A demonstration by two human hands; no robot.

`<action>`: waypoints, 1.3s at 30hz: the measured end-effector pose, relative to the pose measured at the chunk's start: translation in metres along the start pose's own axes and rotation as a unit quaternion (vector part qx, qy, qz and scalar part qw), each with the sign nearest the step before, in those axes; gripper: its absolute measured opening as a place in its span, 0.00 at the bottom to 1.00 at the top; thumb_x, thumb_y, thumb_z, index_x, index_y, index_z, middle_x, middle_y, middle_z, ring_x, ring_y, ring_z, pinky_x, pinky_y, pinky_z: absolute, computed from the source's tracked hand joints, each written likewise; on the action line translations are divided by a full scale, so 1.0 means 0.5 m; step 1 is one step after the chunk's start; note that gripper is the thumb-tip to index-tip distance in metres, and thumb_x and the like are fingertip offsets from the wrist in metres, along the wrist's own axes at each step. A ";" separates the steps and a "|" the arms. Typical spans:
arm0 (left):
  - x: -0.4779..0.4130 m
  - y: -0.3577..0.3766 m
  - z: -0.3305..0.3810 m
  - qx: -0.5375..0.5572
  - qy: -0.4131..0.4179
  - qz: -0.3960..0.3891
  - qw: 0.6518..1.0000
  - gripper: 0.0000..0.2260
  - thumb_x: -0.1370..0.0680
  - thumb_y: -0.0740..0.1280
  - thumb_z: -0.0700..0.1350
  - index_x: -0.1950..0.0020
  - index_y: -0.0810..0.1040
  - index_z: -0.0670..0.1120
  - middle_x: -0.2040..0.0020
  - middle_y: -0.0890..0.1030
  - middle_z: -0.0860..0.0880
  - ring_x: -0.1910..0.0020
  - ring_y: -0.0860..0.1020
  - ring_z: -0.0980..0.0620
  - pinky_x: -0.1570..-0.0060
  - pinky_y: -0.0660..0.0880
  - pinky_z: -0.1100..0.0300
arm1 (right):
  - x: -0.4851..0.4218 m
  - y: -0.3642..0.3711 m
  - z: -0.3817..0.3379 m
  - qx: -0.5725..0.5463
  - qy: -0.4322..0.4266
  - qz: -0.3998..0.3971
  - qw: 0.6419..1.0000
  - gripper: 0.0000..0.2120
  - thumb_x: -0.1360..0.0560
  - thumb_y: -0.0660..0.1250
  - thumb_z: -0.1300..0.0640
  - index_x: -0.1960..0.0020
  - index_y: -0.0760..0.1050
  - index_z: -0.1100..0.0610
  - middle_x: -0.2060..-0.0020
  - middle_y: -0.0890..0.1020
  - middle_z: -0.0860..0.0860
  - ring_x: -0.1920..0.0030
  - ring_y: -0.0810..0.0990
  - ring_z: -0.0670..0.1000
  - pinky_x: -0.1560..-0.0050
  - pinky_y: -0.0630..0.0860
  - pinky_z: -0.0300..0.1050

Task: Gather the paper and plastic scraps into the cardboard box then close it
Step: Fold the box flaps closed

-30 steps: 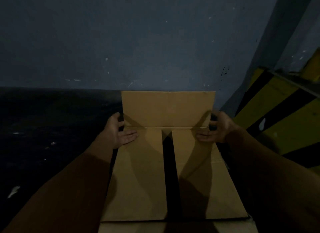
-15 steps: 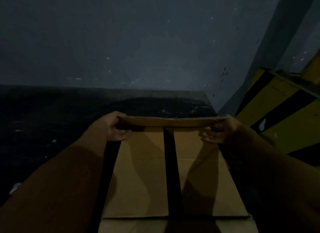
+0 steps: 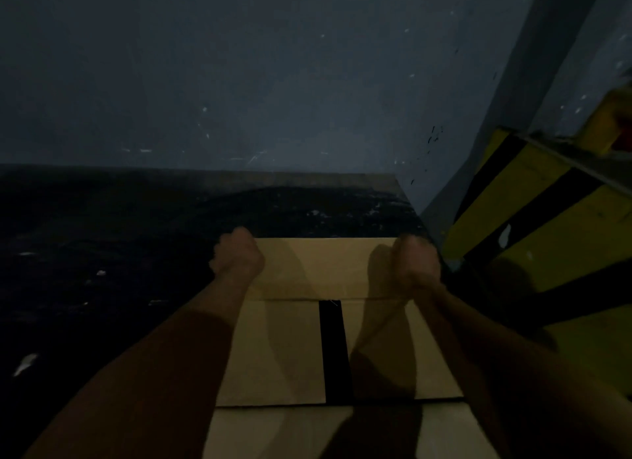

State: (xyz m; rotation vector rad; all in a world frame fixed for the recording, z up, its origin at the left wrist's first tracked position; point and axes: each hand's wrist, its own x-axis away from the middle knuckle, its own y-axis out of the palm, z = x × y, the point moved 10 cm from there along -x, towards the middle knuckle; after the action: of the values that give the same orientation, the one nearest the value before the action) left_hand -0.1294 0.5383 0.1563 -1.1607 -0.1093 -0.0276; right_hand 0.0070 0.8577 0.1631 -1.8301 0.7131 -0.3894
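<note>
Two broad surfaces fill most of what we see: a dull grey-blue painted wall (image 3: 273,65) speckled with pale marks, and beneath it a very dark, rough floor (image 3: 102,226). At the right edge stands a slanted barrier painted in yellow and black stripes (image 3: 533,226), close beside the box's far right corner.

Next in size is the brown rectangular cardboard box (image 3: 294,325), which sits on the floor directly below the camera, between the two forearms. Its far top flap (image 3: 325,267) lies folded down flat over the ends of the left inner flap (image 3: 273,363) and the right inner flap (image 3: 379,359), which are separated by a narrow dark gap (image 3: 335,352). The near flap (image 3: 273,431) is not folded over them; it shows paler at the bottom of the view.

We see the left hand (image 3: 237,257) on the far left corner of that far flap and the right hand (image 3: 415,263) on its far right corner. Both are blurred and look bunched, knuckles up, but we cannot tell whether they grip the cardboard or only press on it.

A small white scrap (image 3: 25,363) lies on the floor well to the left of the box, and a tinier white fleck (image 3: 101,273) lies further back.
</note>
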 end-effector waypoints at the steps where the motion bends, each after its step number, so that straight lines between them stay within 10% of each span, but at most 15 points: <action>1: 0.021 0.013 0.023 -0.044 0.048 0.014 0.998 0.13 0.23 0.63 0.39 0.39 0.75 0.44 0.39 0.74 0.41 0.42 0.74 0.43 0.45 0.76 0.49 | 0.023 0.010 -0.021 0.040 -0.038 -0.005 0.998 0.12 0.21 0.56 0.61 0.40 0.71 0.61 0.41 0.73 0.60 0.38 0.71 0.60 0.44 0.72 0.54; 5: 0.101 0.071 0.050 -0.120 0.201 0.010 0.972 0.16 0.20 0.55 0.41 0.32 0.70 0.44 0.33 0.67 0.42 0.36 0.67 0.43 0.35 0.68 0.50 | 0.094 0.050 -0.042 0.083 -0.135 -0.072 0.985 0.18 0.21 0.54 0.60 0.32 0.66 0.60 0.34 0.68 0.59 0.33 0.64 0.60 0.29 0.57 0.61; 16: 0.322 0.031 0.072 -0.123 0.366 0.065 0.920 0.14 0.23 0.57 0.46 0.41 0.76 0.45 0.44 0.77 0.42 0.46 0.76 0.41 0.44 0.73 0.48 | 0.252 0.017 -0.057 0.104 -0.218 -0.052 0.969 0.18 0.20 0.56 0.54 0.31 0.66 0.53 0.34 0.71 0.56 0.34 0.68 0.61 0.34 0.67 0.59; 25: 0.542 0.056 -0.017 -0.117 0.383 -0.111 0.909 0.33 0.24 0.62 0.61 0.24 0.59 0.47 0.28 0.65 0.43 0.32 0.66 0.43 0.34 0.66 0.50 | 0.489 0.010 -0.044 0.101 -0.208 -0.145 0.962 0.22 0.22 0.62 0.51 0.31 0.66 0.57 0.35 0.71 0.60 0.37 0.71 0.62 0.37 0.71 0.55; 33: 0.671 0.114 -0.096 -0.309 0.415 -0.083 0.852 0.58 0.39 0.72 0.70 0.24 0.37 0.54 0.23 0.41 0.45 0.25 0.43 0.39 0.30 0.48 0.33 | 0.656 0.011 0.005 0.219 -0.208 -0.255 0.918 0.57 0.38 0.75 0.36 0.23 0.41 0.46 0.24 0.46 0.54 0.26 0.49 0.65 0.32 0.53 0.70; 36: 0.688 0.114 -0.093 -0.357 0.417 -0.008 0.836 0.53 0.35 0.75 0.57 0.25 0.40 0.52 0.26 0.50 0.42 0.28 0.53 0.38 0.33 0.54 0.32 | 0.681 0.014 0.020 0.293 -0.221 -0.224 0.903 0.62 0.42 0.78 0.39 0.24 0.38 0.45 0.25 0.47 0.58 0.27 0.49 0.66 0.33 0.52 0.73; 39: 0.695 0.087 -0.069 -0.335 0.467 0.001 0.818 0.43 0.35 0.73 0.57 0.28 0.53 0.52 0.35 0.64 0.44 0.39 0.66 0.42 0.36 0.64 0.40 | 0.669 -0.008 0.011 0.267 -0.249 -0.208 0.907 0.46 0.36 0.74 0.41 0.28 0.49 0.44 0.34 0.62 0.57 0.34 0.63 0.64 0.39 0.61 0.72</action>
State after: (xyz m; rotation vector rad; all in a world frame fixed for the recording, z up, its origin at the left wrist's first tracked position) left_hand 0.2218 0.5360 0.1379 -1.7292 0.8444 -0.6766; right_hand 0.2676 0.6494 0.1406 -1.4443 -0.1452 -0.3282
